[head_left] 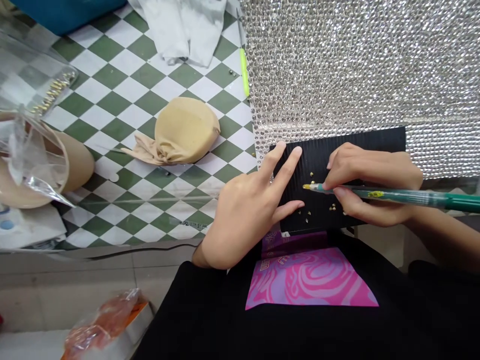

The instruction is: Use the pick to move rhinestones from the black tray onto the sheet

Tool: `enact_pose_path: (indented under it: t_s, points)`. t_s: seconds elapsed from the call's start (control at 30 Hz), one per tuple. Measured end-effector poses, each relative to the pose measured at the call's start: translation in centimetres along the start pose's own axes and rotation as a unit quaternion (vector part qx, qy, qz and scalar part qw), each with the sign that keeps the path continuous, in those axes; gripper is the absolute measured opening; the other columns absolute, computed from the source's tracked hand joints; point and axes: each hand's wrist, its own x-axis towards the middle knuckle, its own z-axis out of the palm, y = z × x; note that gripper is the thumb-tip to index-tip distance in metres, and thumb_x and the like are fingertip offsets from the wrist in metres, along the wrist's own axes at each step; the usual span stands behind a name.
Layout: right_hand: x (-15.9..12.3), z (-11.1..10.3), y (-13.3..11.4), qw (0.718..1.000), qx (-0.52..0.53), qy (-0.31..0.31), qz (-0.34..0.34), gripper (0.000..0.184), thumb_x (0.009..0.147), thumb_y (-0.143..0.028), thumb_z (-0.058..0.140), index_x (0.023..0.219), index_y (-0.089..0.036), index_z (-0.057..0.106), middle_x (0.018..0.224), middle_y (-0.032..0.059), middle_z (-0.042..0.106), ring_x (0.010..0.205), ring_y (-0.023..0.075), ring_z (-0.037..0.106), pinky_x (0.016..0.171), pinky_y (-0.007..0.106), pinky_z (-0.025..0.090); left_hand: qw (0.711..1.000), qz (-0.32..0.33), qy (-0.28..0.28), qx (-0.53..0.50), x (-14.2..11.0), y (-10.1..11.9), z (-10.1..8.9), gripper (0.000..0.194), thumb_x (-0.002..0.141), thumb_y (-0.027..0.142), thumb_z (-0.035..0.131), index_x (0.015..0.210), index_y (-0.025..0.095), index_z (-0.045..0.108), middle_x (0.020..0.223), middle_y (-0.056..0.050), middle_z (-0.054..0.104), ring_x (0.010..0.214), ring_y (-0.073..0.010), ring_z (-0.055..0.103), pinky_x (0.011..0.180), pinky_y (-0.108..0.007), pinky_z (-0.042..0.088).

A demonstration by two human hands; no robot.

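My left hand (252, 205) lies flat with fingers spread on the left edge of a black ribbed card (337, 145), steadying it. My right hand (369, 182) is closed round a green pen-like tool (412, 196) whose yellowish tip points left over the card. Several tiny gold studs (312, 176) lie scattered on the black card near the tip. Behind the card spreads a sheet covered in silver rhinestones (356, 65).
A beige fabric-wrapped lump (183, 131) sits on the green-and-white checked cloth (123, 85). A yellow-green tool (244, 72) lies by the rhinestone sheet's edge. Clear plastic bags (33, 95) and a beige shoe (75, 167) are at left; white cloth (187, 27) at top; a pink printed sheet (311, 280) on my lap.
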Motion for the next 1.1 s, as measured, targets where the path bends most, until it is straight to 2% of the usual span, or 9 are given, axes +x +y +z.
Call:
enact_pose_path:
  t_s: [0.33, 0.67, 0.8, 0.97, 1.03, 1.1]
  points:
    - [-0.1, -0.4, 0.0, 1.0, 0.003, 0.002, -0.001, 0.012, 0.081, -0.007, 0.056, 0.085, -0.018, 0.058, 0.071, -0.0015, 0.06, 0.063, 0.0083, 0.053, 0.074, 0.031, 0.051, 1.0, 0.007, 0.016, 0.005, 0.0, 0.0, 0.1, 0.073, 0.091, 0.047, 0.063, 0.154, 0.02, 0.038, 0.153, -0.015, 0.05, 0.074, -0.0181, 0.071, 0.067, -0.031, 0.056]
    - [-0.4, -0.2, 0.1, 1.0, 0.009, 0.028, 0.008, 0.012, 0.077, -0.007, 0.058, 0.08, -0.018, 0.06, 0.068, -0.0031, 0.058, 0.059, 0.0083, 0.052, 0.073, 0.032, 0.053, 0.999, -0.011, -0.035, -0.001, 0.1, 0.1, -0.3, 0.071, 0.095, 0.045, 0.056, 0.158, 0.024, 0.03, 0.156, -0.015, 0.046, 0.079, -0.0201, 0.071, 0.072, -0.032, 0.058]
    - [-0.3, -0.7, -0.2, 0.998, 0.026, 0.053, 0.021, 0.015, 0.079, -0.006, 0.058, 0.084, -0.019, 0.062, 0.071, -0.0005, 0.06, 0.065, 0.0112, 0.056, 0.071, 0.034, 0.051, 0.999, -0.015, -0.039, -0.006, 0.1, 0.1, -0.3, 0.071, 0.095, 0.045, 0.056, 0.158, 0.025, 0.029, 0.156, -0.015, 0.045, 0.081, -0.0201, 0.071, 0.074, -0.032, 0.058]
    - [2.0, -1.4, 0.1, 0.987, 0.011, 0.144, 0.064, 0.011, 0.087, -0.012, 0.058, 0.079, -0.017, 0.064, 0.073, 0.0013, 0.063, 0.065, 0.0084, 0.059, 0.061, 0.026, 0.047, 0.999, -0.019, -0.037, -0.014, 0.1, 0.1, -0.1, 0.07, 0.096, 0.046, 0.055, 0.158, 0.027, 0.028, 0.156, -0.015, 0.045, 0.083, -0.0206, 0.072, 0.074, -0.033, 0.058]
    - [3.8, -1.2, 0.7, 0.987, 0.03, 0.155, 0.042, 0.012, 0.089, -0.012, 0.057, 0.079, -0.014, 0.062, 0.076, 0.001, 0.063, 0.067, 0.0056, 0.06, 0.059, 0.02, 0.046, 0.999, -0.021, -0.038, -0.019, 0.1, 0.1, 0.0, 0.071, 0.096, 0.046, 0.056, 0.158, 0.027, 0.027, 0.156, -0.016, 0.045, 0.085, -0.0218, 0.072, 0.074, -0.034, 0.058]
    - [5.7, -0.9, 1.3, 0.989, 0.035, 0.141, 0.03, 0.012, 0.089, -0.011, 0.056, 0.078, -0.013, 0.059, 0.078, 0.0002, 0.062, 0.07, 0.0042, 0.061, 0.062, 0.016, 0.049, 0.999, -0.019, -0.035, -0.018, 0.1, 0.1, 0.1, 0.073, 0.095, 0.047, 0.057, 0.158, 0.026, 0.027, 0.156, -0.017, 0.045, 0.086, -0.0228, 0.073, 0.072, -0.034, 0.058]
